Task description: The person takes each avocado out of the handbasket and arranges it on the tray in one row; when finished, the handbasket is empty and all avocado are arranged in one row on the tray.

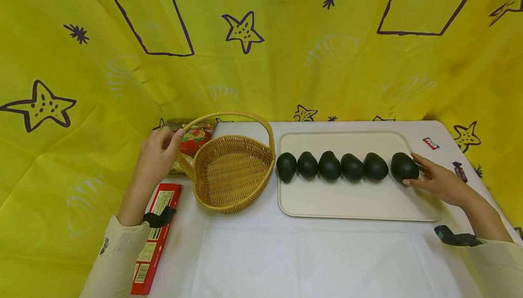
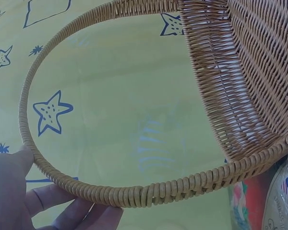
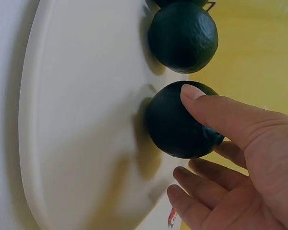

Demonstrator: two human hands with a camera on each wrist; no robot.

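My left hand (image 1: 159, 150) grips the wound handle of a heart-shaped wicker basket (image 1: 234, 205) at its left side. In the left wrist view, the thumb lies on one side of the handle (image 2: 149, 194) and the fingers come from beneath. Nothing lies inside the basket. At the right end of a row, my right hand (image 1: 439, 182) holds a dark green avocado (image 1: 404, 167) between thumb and fingers. The right wrist view shows the thumb across that avocado (image 3: 177, 127), with the lower fingers spread away from it. Several more avocados (image 1: 329, 166) line the cream tray (image 1: 347, 205) to its left.
A red box (image 1: 153, 248) lies left of the basket, near my left forearm. Behind the handle sits a colourful food package (image 1: 198, 139). Two small wrapped sweets, one red and white (image 1: 431, 143) and one dark (image 1: 460, 171), lie right of the tray. A yellow patterned cloth (image 1: 282, 71) hangs behind the table.
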